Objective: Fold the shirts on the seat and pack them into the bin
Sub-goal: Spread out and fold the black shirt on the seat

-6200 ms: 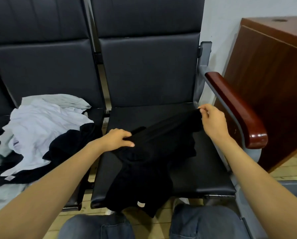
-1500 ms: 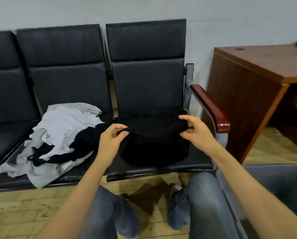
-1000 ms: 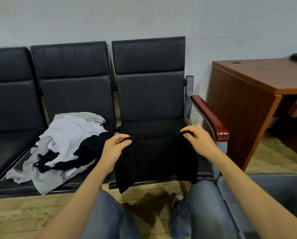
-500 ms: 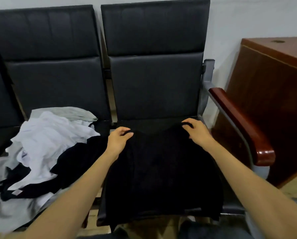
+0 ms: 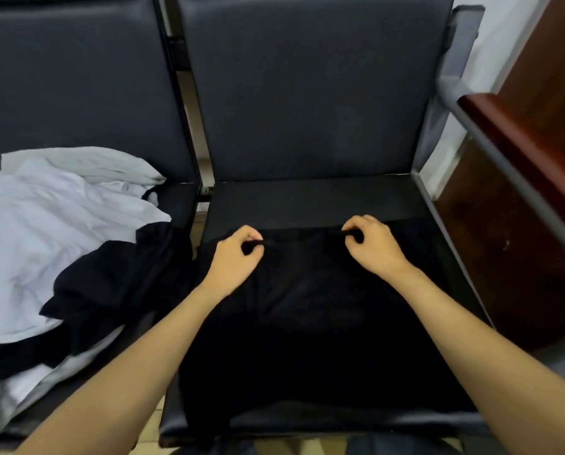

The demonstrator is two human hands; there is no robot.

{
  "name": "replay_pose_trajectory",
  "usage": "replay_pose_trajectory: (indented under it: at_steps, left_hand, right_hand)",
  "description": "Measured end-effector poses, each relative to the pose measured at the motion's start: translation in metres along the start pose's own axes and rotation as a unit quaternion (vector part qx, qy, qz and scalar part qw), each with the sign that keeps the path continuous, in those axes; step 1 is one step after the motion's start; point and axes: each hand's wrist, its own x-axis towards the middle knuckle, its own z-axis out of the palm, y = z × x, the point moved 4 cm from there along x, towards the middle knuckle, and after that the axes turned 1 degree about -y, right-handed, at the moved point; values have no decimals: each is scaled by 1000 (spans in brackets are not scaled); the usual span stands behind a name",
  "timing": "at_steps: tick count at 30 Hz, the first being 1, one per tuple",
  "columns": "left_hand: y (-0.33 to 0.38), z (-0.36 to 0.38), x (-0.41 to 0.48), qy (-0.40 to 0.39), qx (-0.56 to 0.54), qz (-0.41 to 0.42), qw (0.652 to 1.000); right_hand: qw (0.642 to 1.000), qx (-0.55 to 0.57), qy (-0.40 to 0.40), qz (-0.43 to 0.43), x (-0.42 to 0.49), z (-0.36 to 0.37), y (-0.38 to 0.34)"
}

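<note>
Black shirt [image 5: 307,323] cloth is pinched along its far edge by both hands. The left hand [image 5: 238,254] and the right hand [image 5: 371,246] each curl their fingers tight round a bit of that edge, knuckles up, set a little apart. A second ago the shirt hung in the air from these same grips. Now it lies spread over the seat [image 5: 307,201], with its near edge draping off the front. I judge the laying-out done and the folding proper about to begin. To the left, the pile of white and black shirts [image 5: 61,231] waits unfolded. The bin is out of view.
</note>
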Motion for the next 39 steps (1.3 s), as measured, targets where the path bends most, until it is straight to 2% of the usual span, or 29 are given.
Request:
replay_pose_trajectory:
  at_steps: [2,3,4,6,8,10,14,17,18,19,21,22,25,28,30,32,36,39]
  left_hand:
    - [-2,2,-14,-111,-1,27,993]
    - [-4,2,-18,-133,-24,32,990]
    - [-7,1,-19,-118,-55,22,991]
    - [-15,-3,-12,-24,-79,-21,996]
    - [-22,-1,-2,11,37,-34,999]
    - [-24,4,5,-11,178,27,984]
    - [-23,13,8,-64,314,113,940]
    - [-31,13,18,-114,402,87,904]
    - [-34,8,26,-116,393,54,911]
    - [-37,-1,36,-96,358,20,929]
    - [-38,-23,55,-3,256,-14,967]
    - [-38,-32,60,32,229,-18,973]
    - [-36,-37,60,21,231,-17,973]
    - [-36,-32,46,4,241,-38,970]
    - [-40,-30,43,8,284,-46,958]
    - [-42,-33,46,40,306,-43,950]
    - [-37,-48,60,156,303,-50,939]
    - [-25,-44,60,185,289,-24,939]
  right_hand:
    - [996,-15,-85,-9,-13,3,1]
    - [993,-20,-115,-2,-18,5,3]
    - [993,-17,-119,5,-22,5,5]
    - [998,-21,-53,2,-20,4,8]
    - [997,-78,8,-14,-15,3,10]
    - [989,-148,-11,-16,-9,8,13]
    - [977,-201,-45,-48,-9,16,14]
    - [973,-218,-50,-59,-9,18,15]
    - [971,-224,-52,-61,-9,19,15]
    - [970,-227,-55,-61,-9,19,15]
    - [972,-219,-63,-55,-9,20,15]
    - [975,-207,-64,-51,-8,20,16]
    - [985,-167,-37,-30,-2,13,19]
    - [981,-190,-37,-33,4,8,22]
    - [974,-215,-43,-59,3,7,21]
    - [973,-217,-39,-67,3,6,21]
    - [977,-209,-33,-39,7,3,25]
    - [977,-212,-15,-29,10,4,24]
